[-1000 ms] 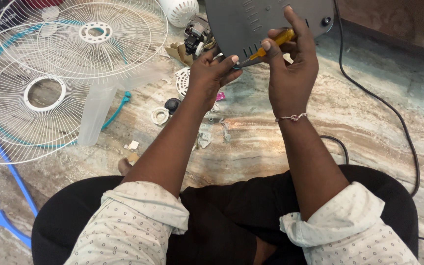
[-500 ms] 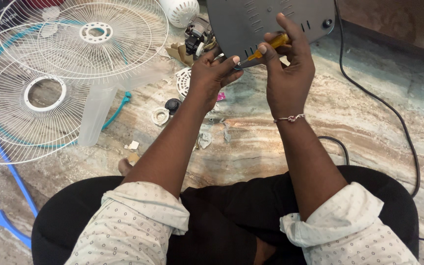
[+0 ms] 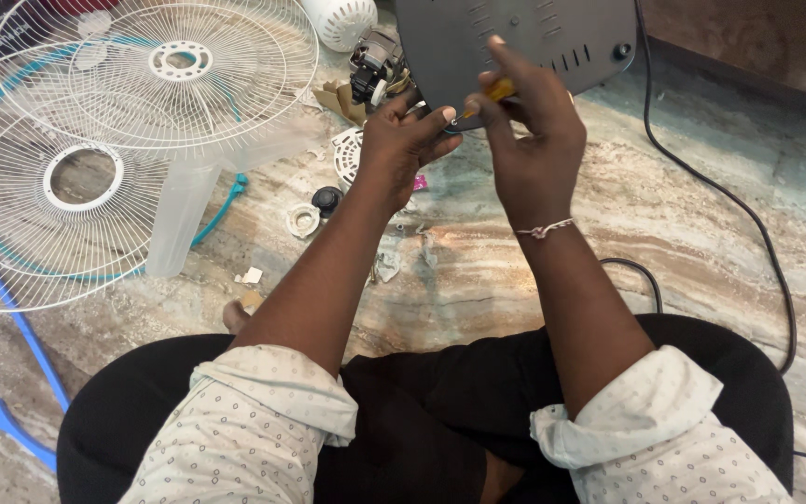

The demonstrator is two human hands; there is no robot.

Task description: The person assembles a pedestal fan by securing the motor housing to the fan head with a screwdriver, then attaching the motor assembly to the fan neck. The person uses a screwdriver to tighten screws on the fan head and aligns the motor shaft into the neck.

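My right hand (image 3: pixel 535 140) is closed around a screwdriver (image 3: pixel 489 94) with a yellow handle, its tip pointing left toward my left hand (image 3: pixel 401 145). My left fingers (image 3: pixel 433 119) are pinched together at the tip, right at the lower edge of the grey base (image 3: pixel 524 37) that lies on the floor (image 3: pixel 701 224) just beyond both hands; whether they pinch a screw or only steady the blade I cannot tell, it is too small. Just left of my left fingers sits the motor (image 3: pixel 375 67), and below them a round white grille piece (image 3: pixel 347 154), a black knob (image 3: pixel 326 199) and a white ring (image 3: pixel 303 220). Well to the left lie the two white fan guards (image 3: pixel 156 84). A black cord (image 3: pixel 729 201) runs down the floor to the right of my right hand. I judge I am setting the tip for a screw on the base; the next move calls for a steady tip, seated square before any turn.
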